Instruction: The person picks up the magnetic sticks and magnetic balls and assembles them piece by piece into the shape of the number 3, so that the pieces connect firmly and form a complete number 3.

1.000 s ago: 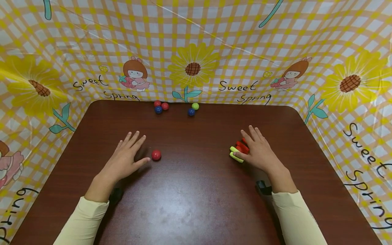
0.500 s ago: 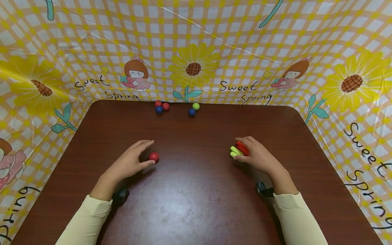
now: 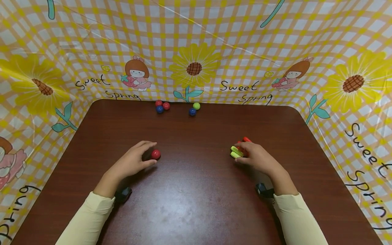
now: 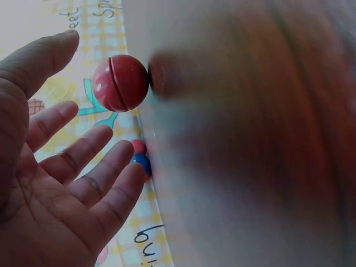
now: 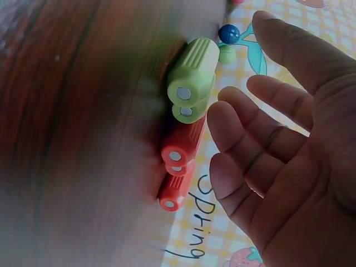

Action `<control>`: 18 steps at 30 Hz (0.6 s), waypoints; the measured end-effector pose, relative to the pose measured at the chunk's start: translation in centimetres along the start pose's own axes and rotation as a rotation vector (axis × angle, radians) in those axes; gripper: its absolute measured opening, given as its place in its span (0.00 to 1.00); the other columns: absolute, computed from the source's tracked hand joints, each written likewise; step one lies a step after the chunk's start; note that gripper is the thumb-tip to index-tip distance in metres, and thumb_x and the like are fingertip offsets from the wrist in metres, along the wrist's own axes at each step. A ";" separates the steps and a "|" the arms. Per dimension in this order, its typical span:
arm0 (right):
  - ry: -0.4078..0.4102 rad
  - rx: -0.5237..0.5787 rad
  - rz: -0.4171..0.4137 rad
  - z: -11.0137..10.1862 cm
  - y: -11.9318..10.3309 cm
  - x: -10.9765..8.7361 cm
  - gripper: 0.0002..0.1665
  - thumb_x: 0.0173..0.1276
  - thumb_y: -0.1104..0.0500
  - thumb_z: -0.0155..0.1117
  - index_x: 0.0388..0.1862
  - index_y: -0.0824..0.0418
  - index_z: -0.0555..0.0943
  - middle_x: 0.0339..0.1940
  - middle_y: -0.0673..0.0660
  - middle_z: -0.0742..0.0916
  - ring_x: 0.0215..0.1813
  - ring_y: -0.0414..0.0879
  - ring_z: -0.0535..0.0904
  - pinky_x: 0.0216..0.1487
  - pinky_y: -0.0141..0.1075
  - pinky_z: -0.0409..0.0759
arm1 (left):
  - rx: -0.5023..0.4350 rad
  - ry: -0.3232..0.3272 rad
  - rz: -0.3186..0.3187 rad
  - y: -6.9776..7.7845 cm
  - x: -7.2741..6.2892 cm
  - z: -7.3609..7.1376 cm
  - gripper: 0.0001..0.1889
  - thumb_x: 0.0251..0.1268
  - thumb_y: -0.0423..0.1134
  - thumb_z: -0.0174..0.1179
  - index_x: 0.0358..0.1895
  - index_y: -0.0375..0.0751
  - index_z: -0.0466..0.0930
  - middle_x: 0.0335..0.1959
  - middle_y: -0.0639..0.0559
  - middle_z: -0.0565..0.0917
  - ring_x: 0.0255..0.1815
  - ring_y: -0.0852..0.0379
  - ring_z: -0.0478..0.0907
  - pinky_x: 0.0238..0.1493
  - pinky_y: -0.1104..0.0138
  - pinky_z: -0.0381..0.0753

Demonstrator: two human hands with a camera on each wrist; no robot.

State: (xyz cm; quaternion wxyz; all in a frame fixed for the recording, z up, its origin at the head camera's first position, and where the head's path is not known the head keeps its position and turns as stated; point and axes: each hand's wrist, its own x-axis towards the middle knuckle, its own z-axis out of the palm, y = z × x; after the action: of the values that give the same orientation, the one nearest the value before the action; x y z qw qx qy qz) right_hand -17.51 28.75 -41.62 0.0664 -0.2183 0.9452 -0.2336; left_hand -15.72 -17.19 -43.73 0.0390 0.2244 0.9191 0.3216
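My left hand (image 3: 131, 162) is beside a red ball (image 3: 156, 154), thumb on its near side and fingers bent loosely on its far side. In the left wrist view a gap shows between the fingertips and this glossy ball (image 4: 120, 82), which has a seam. On the right, my right hand (image 3: 259, 157) hovers over a small pile of short plastic rods, partly hiding them. Two are light green rods (image 3: 237, 154), and the others are red rods (image 5: 183, 146); round silver discs show in their ends. The right fingers are loosely bent, with nothing between them and the thumb.
At the table's back edge sit two red balls (image 3: 166, 105) with a blue ball (image 3: 159, 109). Right of them are another blue ball (image 3: 192, 112) and a green ball (image 3: 196, 106). A checked cloth (image 3: 239, 54) walls the brown table (image 3: 196, 136). Black devices (image 3: 123, 195) hang under both wrists.
Both hands' spread fingers have drawn in and bent. The left hand has moved right, around the red ball, which has shifted slightly. The right fingers have pulled back, uncovering a red rod's end.
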 end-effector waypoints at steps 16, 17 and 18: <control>-0.013 0.000 -0.063 0.3 -0.1 0.0 0.23 0.61 0.60 0.75 0.53 0.67 0.80 0.35 0.51 0.81 0.38 0.48 0.76 0.42 0.43 0.72 | -0.046 -0.007 0.012 0.3 1.2 0.9 0.32 0.62 0.41 0.69 0.67 0.34 0.71 0.62 0.39 0.75 0.60 0.43 0.74 0.60 0.49 0.72; -0.013 -0.001 -0.068 0.4 0.0 0.0 0.23 0.61 0.61 0.75 0.53 0.67 0.80 0.35 0.51 0.81 0.38 0.48 0.76 0.42 0.43 0.72 | -0.049 -0.008 0.015 0.3 1.2 0.9 0.31 0.62 0.41 0.70 0.67 0.33 0.72 0.61 0.39 0.75 0.59 0.43 0.75 0.59 0.50 0.73; -0.015 -0.002 -0.072 0.4 0.0 0.0 0.22 0.61 0.61 0.75 0.52 0.67 0.80 0.35 0.51 0.81 0.38 0.48 0.76 0.42 0.43 0.72 | -0.052 -0.010 0.017 0.3 1.3 1.0 0.31 0.62 0.40 0.70 0.67 0.33 0.72 0.61 0.39 0.76 0.59 0.43 0.75 0.58 0.50 0.73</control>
State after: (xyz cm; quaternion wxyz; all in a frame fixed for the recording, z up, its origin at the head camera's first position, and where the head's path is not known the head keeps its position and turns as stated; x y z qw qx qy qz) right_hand -17.43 28.55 -41.93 0.0647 -0.2537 0.9365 -0.2332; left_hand -16.54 -15.84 -44.22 0.0464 0.2328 0.9082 0.3446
